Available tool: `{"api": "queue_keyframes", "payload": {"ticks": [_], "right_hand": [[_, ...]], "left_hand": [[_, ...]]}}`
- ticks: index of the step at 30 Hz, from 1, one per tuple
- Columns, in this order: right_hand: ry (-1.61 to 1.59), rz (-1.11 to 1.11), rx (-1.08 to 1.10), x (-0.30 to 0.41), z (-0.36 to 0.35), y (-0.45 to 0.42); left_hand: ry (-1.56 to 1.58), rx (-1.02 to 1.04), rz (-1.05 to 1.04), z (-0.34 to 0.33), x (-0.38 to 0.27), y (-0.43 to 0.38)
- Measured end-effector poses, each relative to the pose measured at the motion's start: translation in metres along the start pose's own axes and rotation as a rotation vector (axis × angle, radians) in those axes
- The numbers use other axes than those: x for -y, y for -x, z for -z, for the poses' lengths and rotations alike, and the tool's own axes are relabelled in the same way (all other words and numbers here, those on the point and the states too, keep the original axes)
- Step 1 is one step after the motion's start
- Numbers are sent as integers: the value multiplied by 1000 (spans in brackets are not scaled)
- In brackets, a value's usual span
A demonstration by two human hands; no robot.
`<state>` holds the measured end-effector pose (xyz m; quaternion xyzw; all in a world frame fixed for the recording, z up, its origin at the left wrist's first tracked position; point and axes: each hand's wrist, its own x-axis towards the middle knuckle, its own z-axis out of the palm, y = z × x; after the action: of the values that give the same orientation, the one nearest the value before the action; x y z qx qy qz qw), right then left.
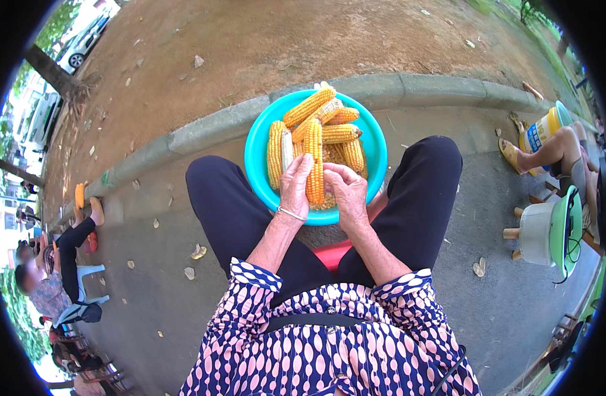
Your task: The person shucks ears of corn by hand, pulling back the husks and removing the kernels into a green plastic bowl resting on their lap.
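Observation:
My left hand (296, 184), with a metal bangle at the wrist, grips a yellow ear of corn (313, 161) upright over a turquoise plastic basin (255, 143). My right hand (346, 192) touches the right side of that same ear near its lower end, fingers bent; whether it grips the ear is hard to tell. Several more ears of corn (276, 154) lie in the basin, mostly yellow. A pale stripped cob (287, 148) stands beside the left ear. Loose corn kernels (333, 154) cover part of the basin's bottom.
A concrete kerb (219, 119) runs behind the basin, with bare soil beyond. Part of a red stool (332, 255) shows between my knees. To the right are a person's leg (555, 148), a yellow-white bucket (539, 136) and a green basin (563, 232). Another person (55, 292) sits at left.

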<state>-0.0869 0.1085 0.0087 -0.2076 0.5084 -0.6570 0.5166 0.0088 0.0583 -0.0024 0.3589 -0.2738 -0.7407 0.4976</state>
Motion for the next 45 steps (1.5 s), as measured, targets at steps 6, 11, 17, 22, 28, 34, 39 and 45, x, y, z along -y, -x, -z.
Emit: {"api": "queue_keyframes", "payload": {"ticks": [6, 11, 17, 22, 28, 34, 39, 45], "right_hand": [[71, 10, -7, 4, -6, 4], [82, 48, -35, -10, -9, 1], [122, 43, -119, -23, -9, -5], [39, 41, -189, -31, -9, -14], [-22, -69, -283, -36, -7, -20], [55, 50, -163, -27, -9, -19], [70, 51, -68, -23, -6, -24], [113, 72, -41, -29, -4, -24]], "left_hand": [[-41, 30, -41, 4, 0, 0], [-82, 20, -57, 8, 1, -1], [-189, 6, -103, 14, 13, -6], [-219, -17, -131, 15, 22, -11], [-277, -2, -116, 17, 26, -12], [26, 23, 59, 25, 19, -20], [53, 23, 15, 21, 15, -20], [-4, 79, 4, 23, 15, -19]]}}
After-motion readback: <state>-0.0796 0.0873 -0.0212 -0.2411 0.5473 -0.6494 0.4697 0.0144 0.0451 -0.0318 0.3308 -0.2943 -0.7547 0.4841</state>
